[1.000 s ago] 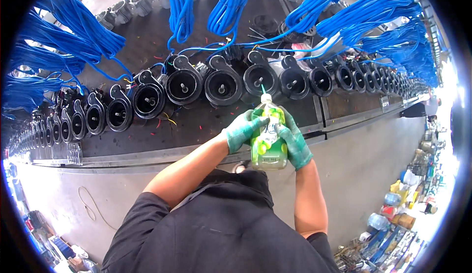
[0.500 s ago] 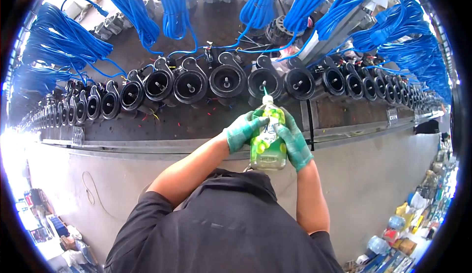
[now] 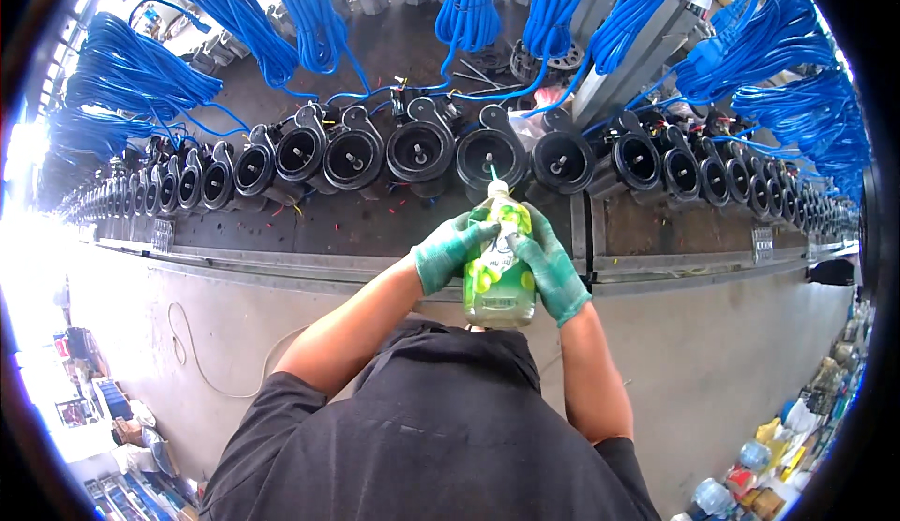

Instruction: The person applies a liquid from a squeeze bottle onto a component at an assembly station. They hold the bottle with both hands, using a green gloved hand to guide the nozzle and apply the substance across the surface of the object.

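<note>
- Pinching one bottle point(image 3: 502, 298) in the grip of left hand point(image 3: 448, 253) and right hand point(image 3: 555, 275)
- Pointing long axis forward
- Aiming one nozzle point(image 3: 494, 174) at one black cup point(image 3: 509, 154)

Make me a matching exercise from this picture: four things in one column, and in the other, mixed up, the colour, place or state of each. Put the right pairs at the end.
Column one
1. Bottle
2. Cables
3. Round housings
4. Cord

Column two
A. Black, set side by side in a long row on the bench
B. Pale, lying in a loose curve
C. Blue, gathered in bundles
D. Upper end toward the row, held between the gloved left hand and right hand

Right pairs: 1-D, 2-C, 3-A, 4-B
</note>
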The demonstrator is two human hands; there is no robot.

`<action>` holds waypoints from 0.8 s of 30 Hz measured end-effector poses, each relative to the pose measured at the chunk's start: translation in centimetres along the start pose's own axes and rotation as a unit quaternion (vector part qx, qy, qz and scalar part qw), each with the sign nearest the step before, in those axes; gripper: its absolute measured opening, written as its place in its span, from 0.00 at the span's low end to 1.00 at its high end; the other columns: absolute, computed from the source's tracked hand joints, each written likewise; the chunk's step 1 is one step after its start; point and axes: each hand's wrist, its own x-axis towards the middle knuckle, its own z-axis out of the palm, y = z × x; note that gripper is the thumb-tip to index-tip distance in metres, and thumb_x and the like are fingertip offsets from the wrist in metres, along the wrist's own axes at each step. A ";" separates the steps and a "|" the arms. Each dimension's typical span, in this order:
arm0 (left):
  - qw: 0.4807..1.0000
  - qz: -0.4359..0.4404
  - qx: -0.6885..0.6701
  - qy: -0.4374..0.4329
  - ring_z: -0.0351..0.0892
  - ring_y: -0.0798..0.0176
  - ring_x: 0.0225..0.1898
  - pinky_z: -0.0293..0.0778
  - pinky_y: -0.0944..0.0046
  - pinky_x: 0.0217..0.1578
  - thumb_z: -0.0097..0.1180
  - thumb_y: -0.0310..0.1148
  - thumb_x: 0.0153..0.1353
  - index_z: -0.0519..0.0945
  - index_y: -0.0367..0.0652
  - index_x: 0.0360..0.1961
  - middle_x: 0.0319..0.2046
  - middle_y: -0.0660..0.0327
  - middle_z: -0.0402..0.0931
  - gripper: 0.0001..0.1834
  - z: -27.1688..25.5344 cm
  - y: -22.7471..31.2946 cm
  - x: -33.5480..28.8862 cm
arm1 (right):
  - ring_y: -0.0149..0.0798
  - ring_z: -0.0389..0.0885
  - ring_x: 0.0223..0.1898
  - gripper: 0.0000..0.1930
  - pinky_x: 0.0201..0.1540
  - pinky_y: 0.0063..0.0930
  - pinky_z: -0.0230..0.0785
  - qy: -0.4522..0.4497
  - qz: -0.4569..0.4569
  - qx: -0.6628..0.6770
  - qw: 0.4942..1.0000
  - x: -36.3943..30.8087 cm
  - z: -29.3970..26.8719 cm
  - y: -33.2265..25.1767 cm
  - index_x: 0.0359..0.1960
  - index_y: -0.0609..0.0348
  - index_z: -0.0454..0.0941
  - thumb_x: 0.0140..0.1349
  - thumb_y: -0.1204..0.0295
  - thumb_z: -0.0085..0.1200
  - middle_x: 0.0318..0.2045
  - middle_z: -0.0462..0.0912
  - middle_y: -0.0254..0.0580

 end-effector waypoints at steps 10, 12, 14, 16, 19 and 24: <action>0.996 -0.012 0.076 -0.042 0.84 0.67 0.52 0.83 0.61 0.52 0.67 0.44 0.70 0.72 0.42 0.68 0.54 0.62 0.82 0.31 4.8 -2.3 4.5 | 0.35 0.73 0.66 0.36 0.69 0.31 0.69 0.044 -0.055 0.044 0.997 -3.7 -5.5 -1.3 0.79 0.57 0.57 0.73 0.72 0.59 0.68 0.73 0.42; 0.997 -0.027 0.055 -0.047 0.82 0.68 0.55 0.80 0.62 0.58 0.64 0.42 0.71 0.70 0.43 0.73 0.58 0.61 0.81 0.33 5.6 -2.3 5.3 | 0.35 0.74 0.65 0.35 0.68 0.31 0.70 0.057 -0.048 0.053 0.996 -3.5 -6.5 -1.4 0.79 0.58 0.58 0.73 0.72 0.59 0.67 0.74 0.43; 0.998 -0.024 0.033 -0.050 0.82 0.67 0.55 0.80 0.62 0.58 0.64 0.41 0.71 0.70 0.43 0.73 0.57 0.62 0.81 0.33 6.0 -2.6 5.8 | 0.35 0.75 0.65 0.35 0.67 0.31 0.70 0.062 -0.031 0.058 0.996 -3.2 -7.2 -1.8 0.78 0.59 0.58 0.73 0.72 0.60 0.67 0.74 0.43; 0.997 -0.031 0.040 -0.050 0.83 0.67 0.55 0.80 0.62 0.58 0.63 0.40 0.71 0.70 0.41 0.72 0.57 0.61 0.81 0.32 6.1 -2.4 6.2 | 0.35 0.76 0.64 0.35 0.67 0.31 0.71 0.068 -0.037 0.058 0.995 -3.1 -7.3 -1.9 0.78 0.60 0.59 0.73 0.73 0.60 0.66 0.75 0.44; 0.996 -0.041 0.055 -0.051 0.83 0.67 0.54 0.80 0.61 0.58 0.63 0.40 0.72 0.70 0.38 0.72 0.56 0.60 0.81 0.32 6.3 -2.0 6.5 | 0.35 0.76 0.64 0.36 0.67 0.32 0.72 0.070 -0.044 0.071 0.994 -2.7 -7.6 -1.3 0.79 0.58 0.58 0.72 0.74 0.60 0.66 0.75 0.44; 0.997 -0.033 0.041 -0.049 0.85 0.65 0.53 0.83 0.60 0.55 0.64 0.37 0.71 0.69 0.42 0.74 0.56 0.59 0.82 0.33 6.1 -1.6 6.6 | 0.36 0.75 0.64 0.37 0.67 0.32 0.72 0.058 -0.034 0.054 0.996 -2.2 -7.7 -1.7 0.80 0.57 0.56 0.72 0.74 0.59 0.67 0.74 0.44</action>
